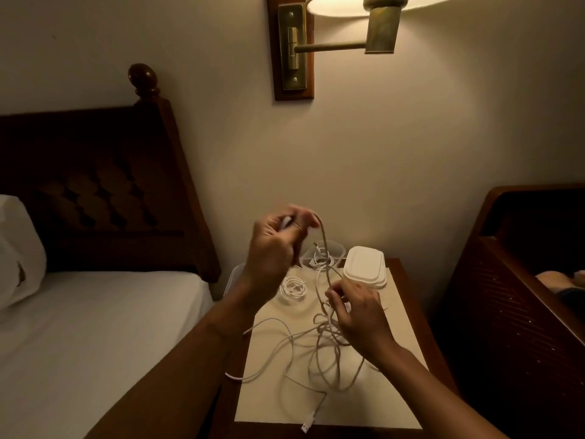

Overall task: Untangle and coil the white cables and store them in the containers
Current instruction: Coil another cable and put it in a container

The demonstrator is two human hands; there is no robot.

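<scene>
Brass wall lamp (332,36) glows above — bed (79,327), pillow (15,248), dark headboard (95,185) at left.

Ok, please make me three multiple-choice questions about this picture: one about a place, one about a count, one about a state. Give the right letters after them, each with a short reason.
1. Where does the stack of white plastic lids stand?
A. on the bed
B. at the back right of the wooden nightstand
C. on the floor

2. How many neat coils of white cable lie behind the hands?
A. none
B. five
C. two

3. What does the left hand do?
A. grips the tangled white cable and lifts it above the nightstand
B. lies flat on the mat
C. lifts a lid

Answers:
1 B, the lids stand near the wall, right of the far clear plastic container.
2 C, the far coil lies in that container and the near coil lies left of it.
3 A, its fingers curl round the cable, which hangs down from it.
</scene>
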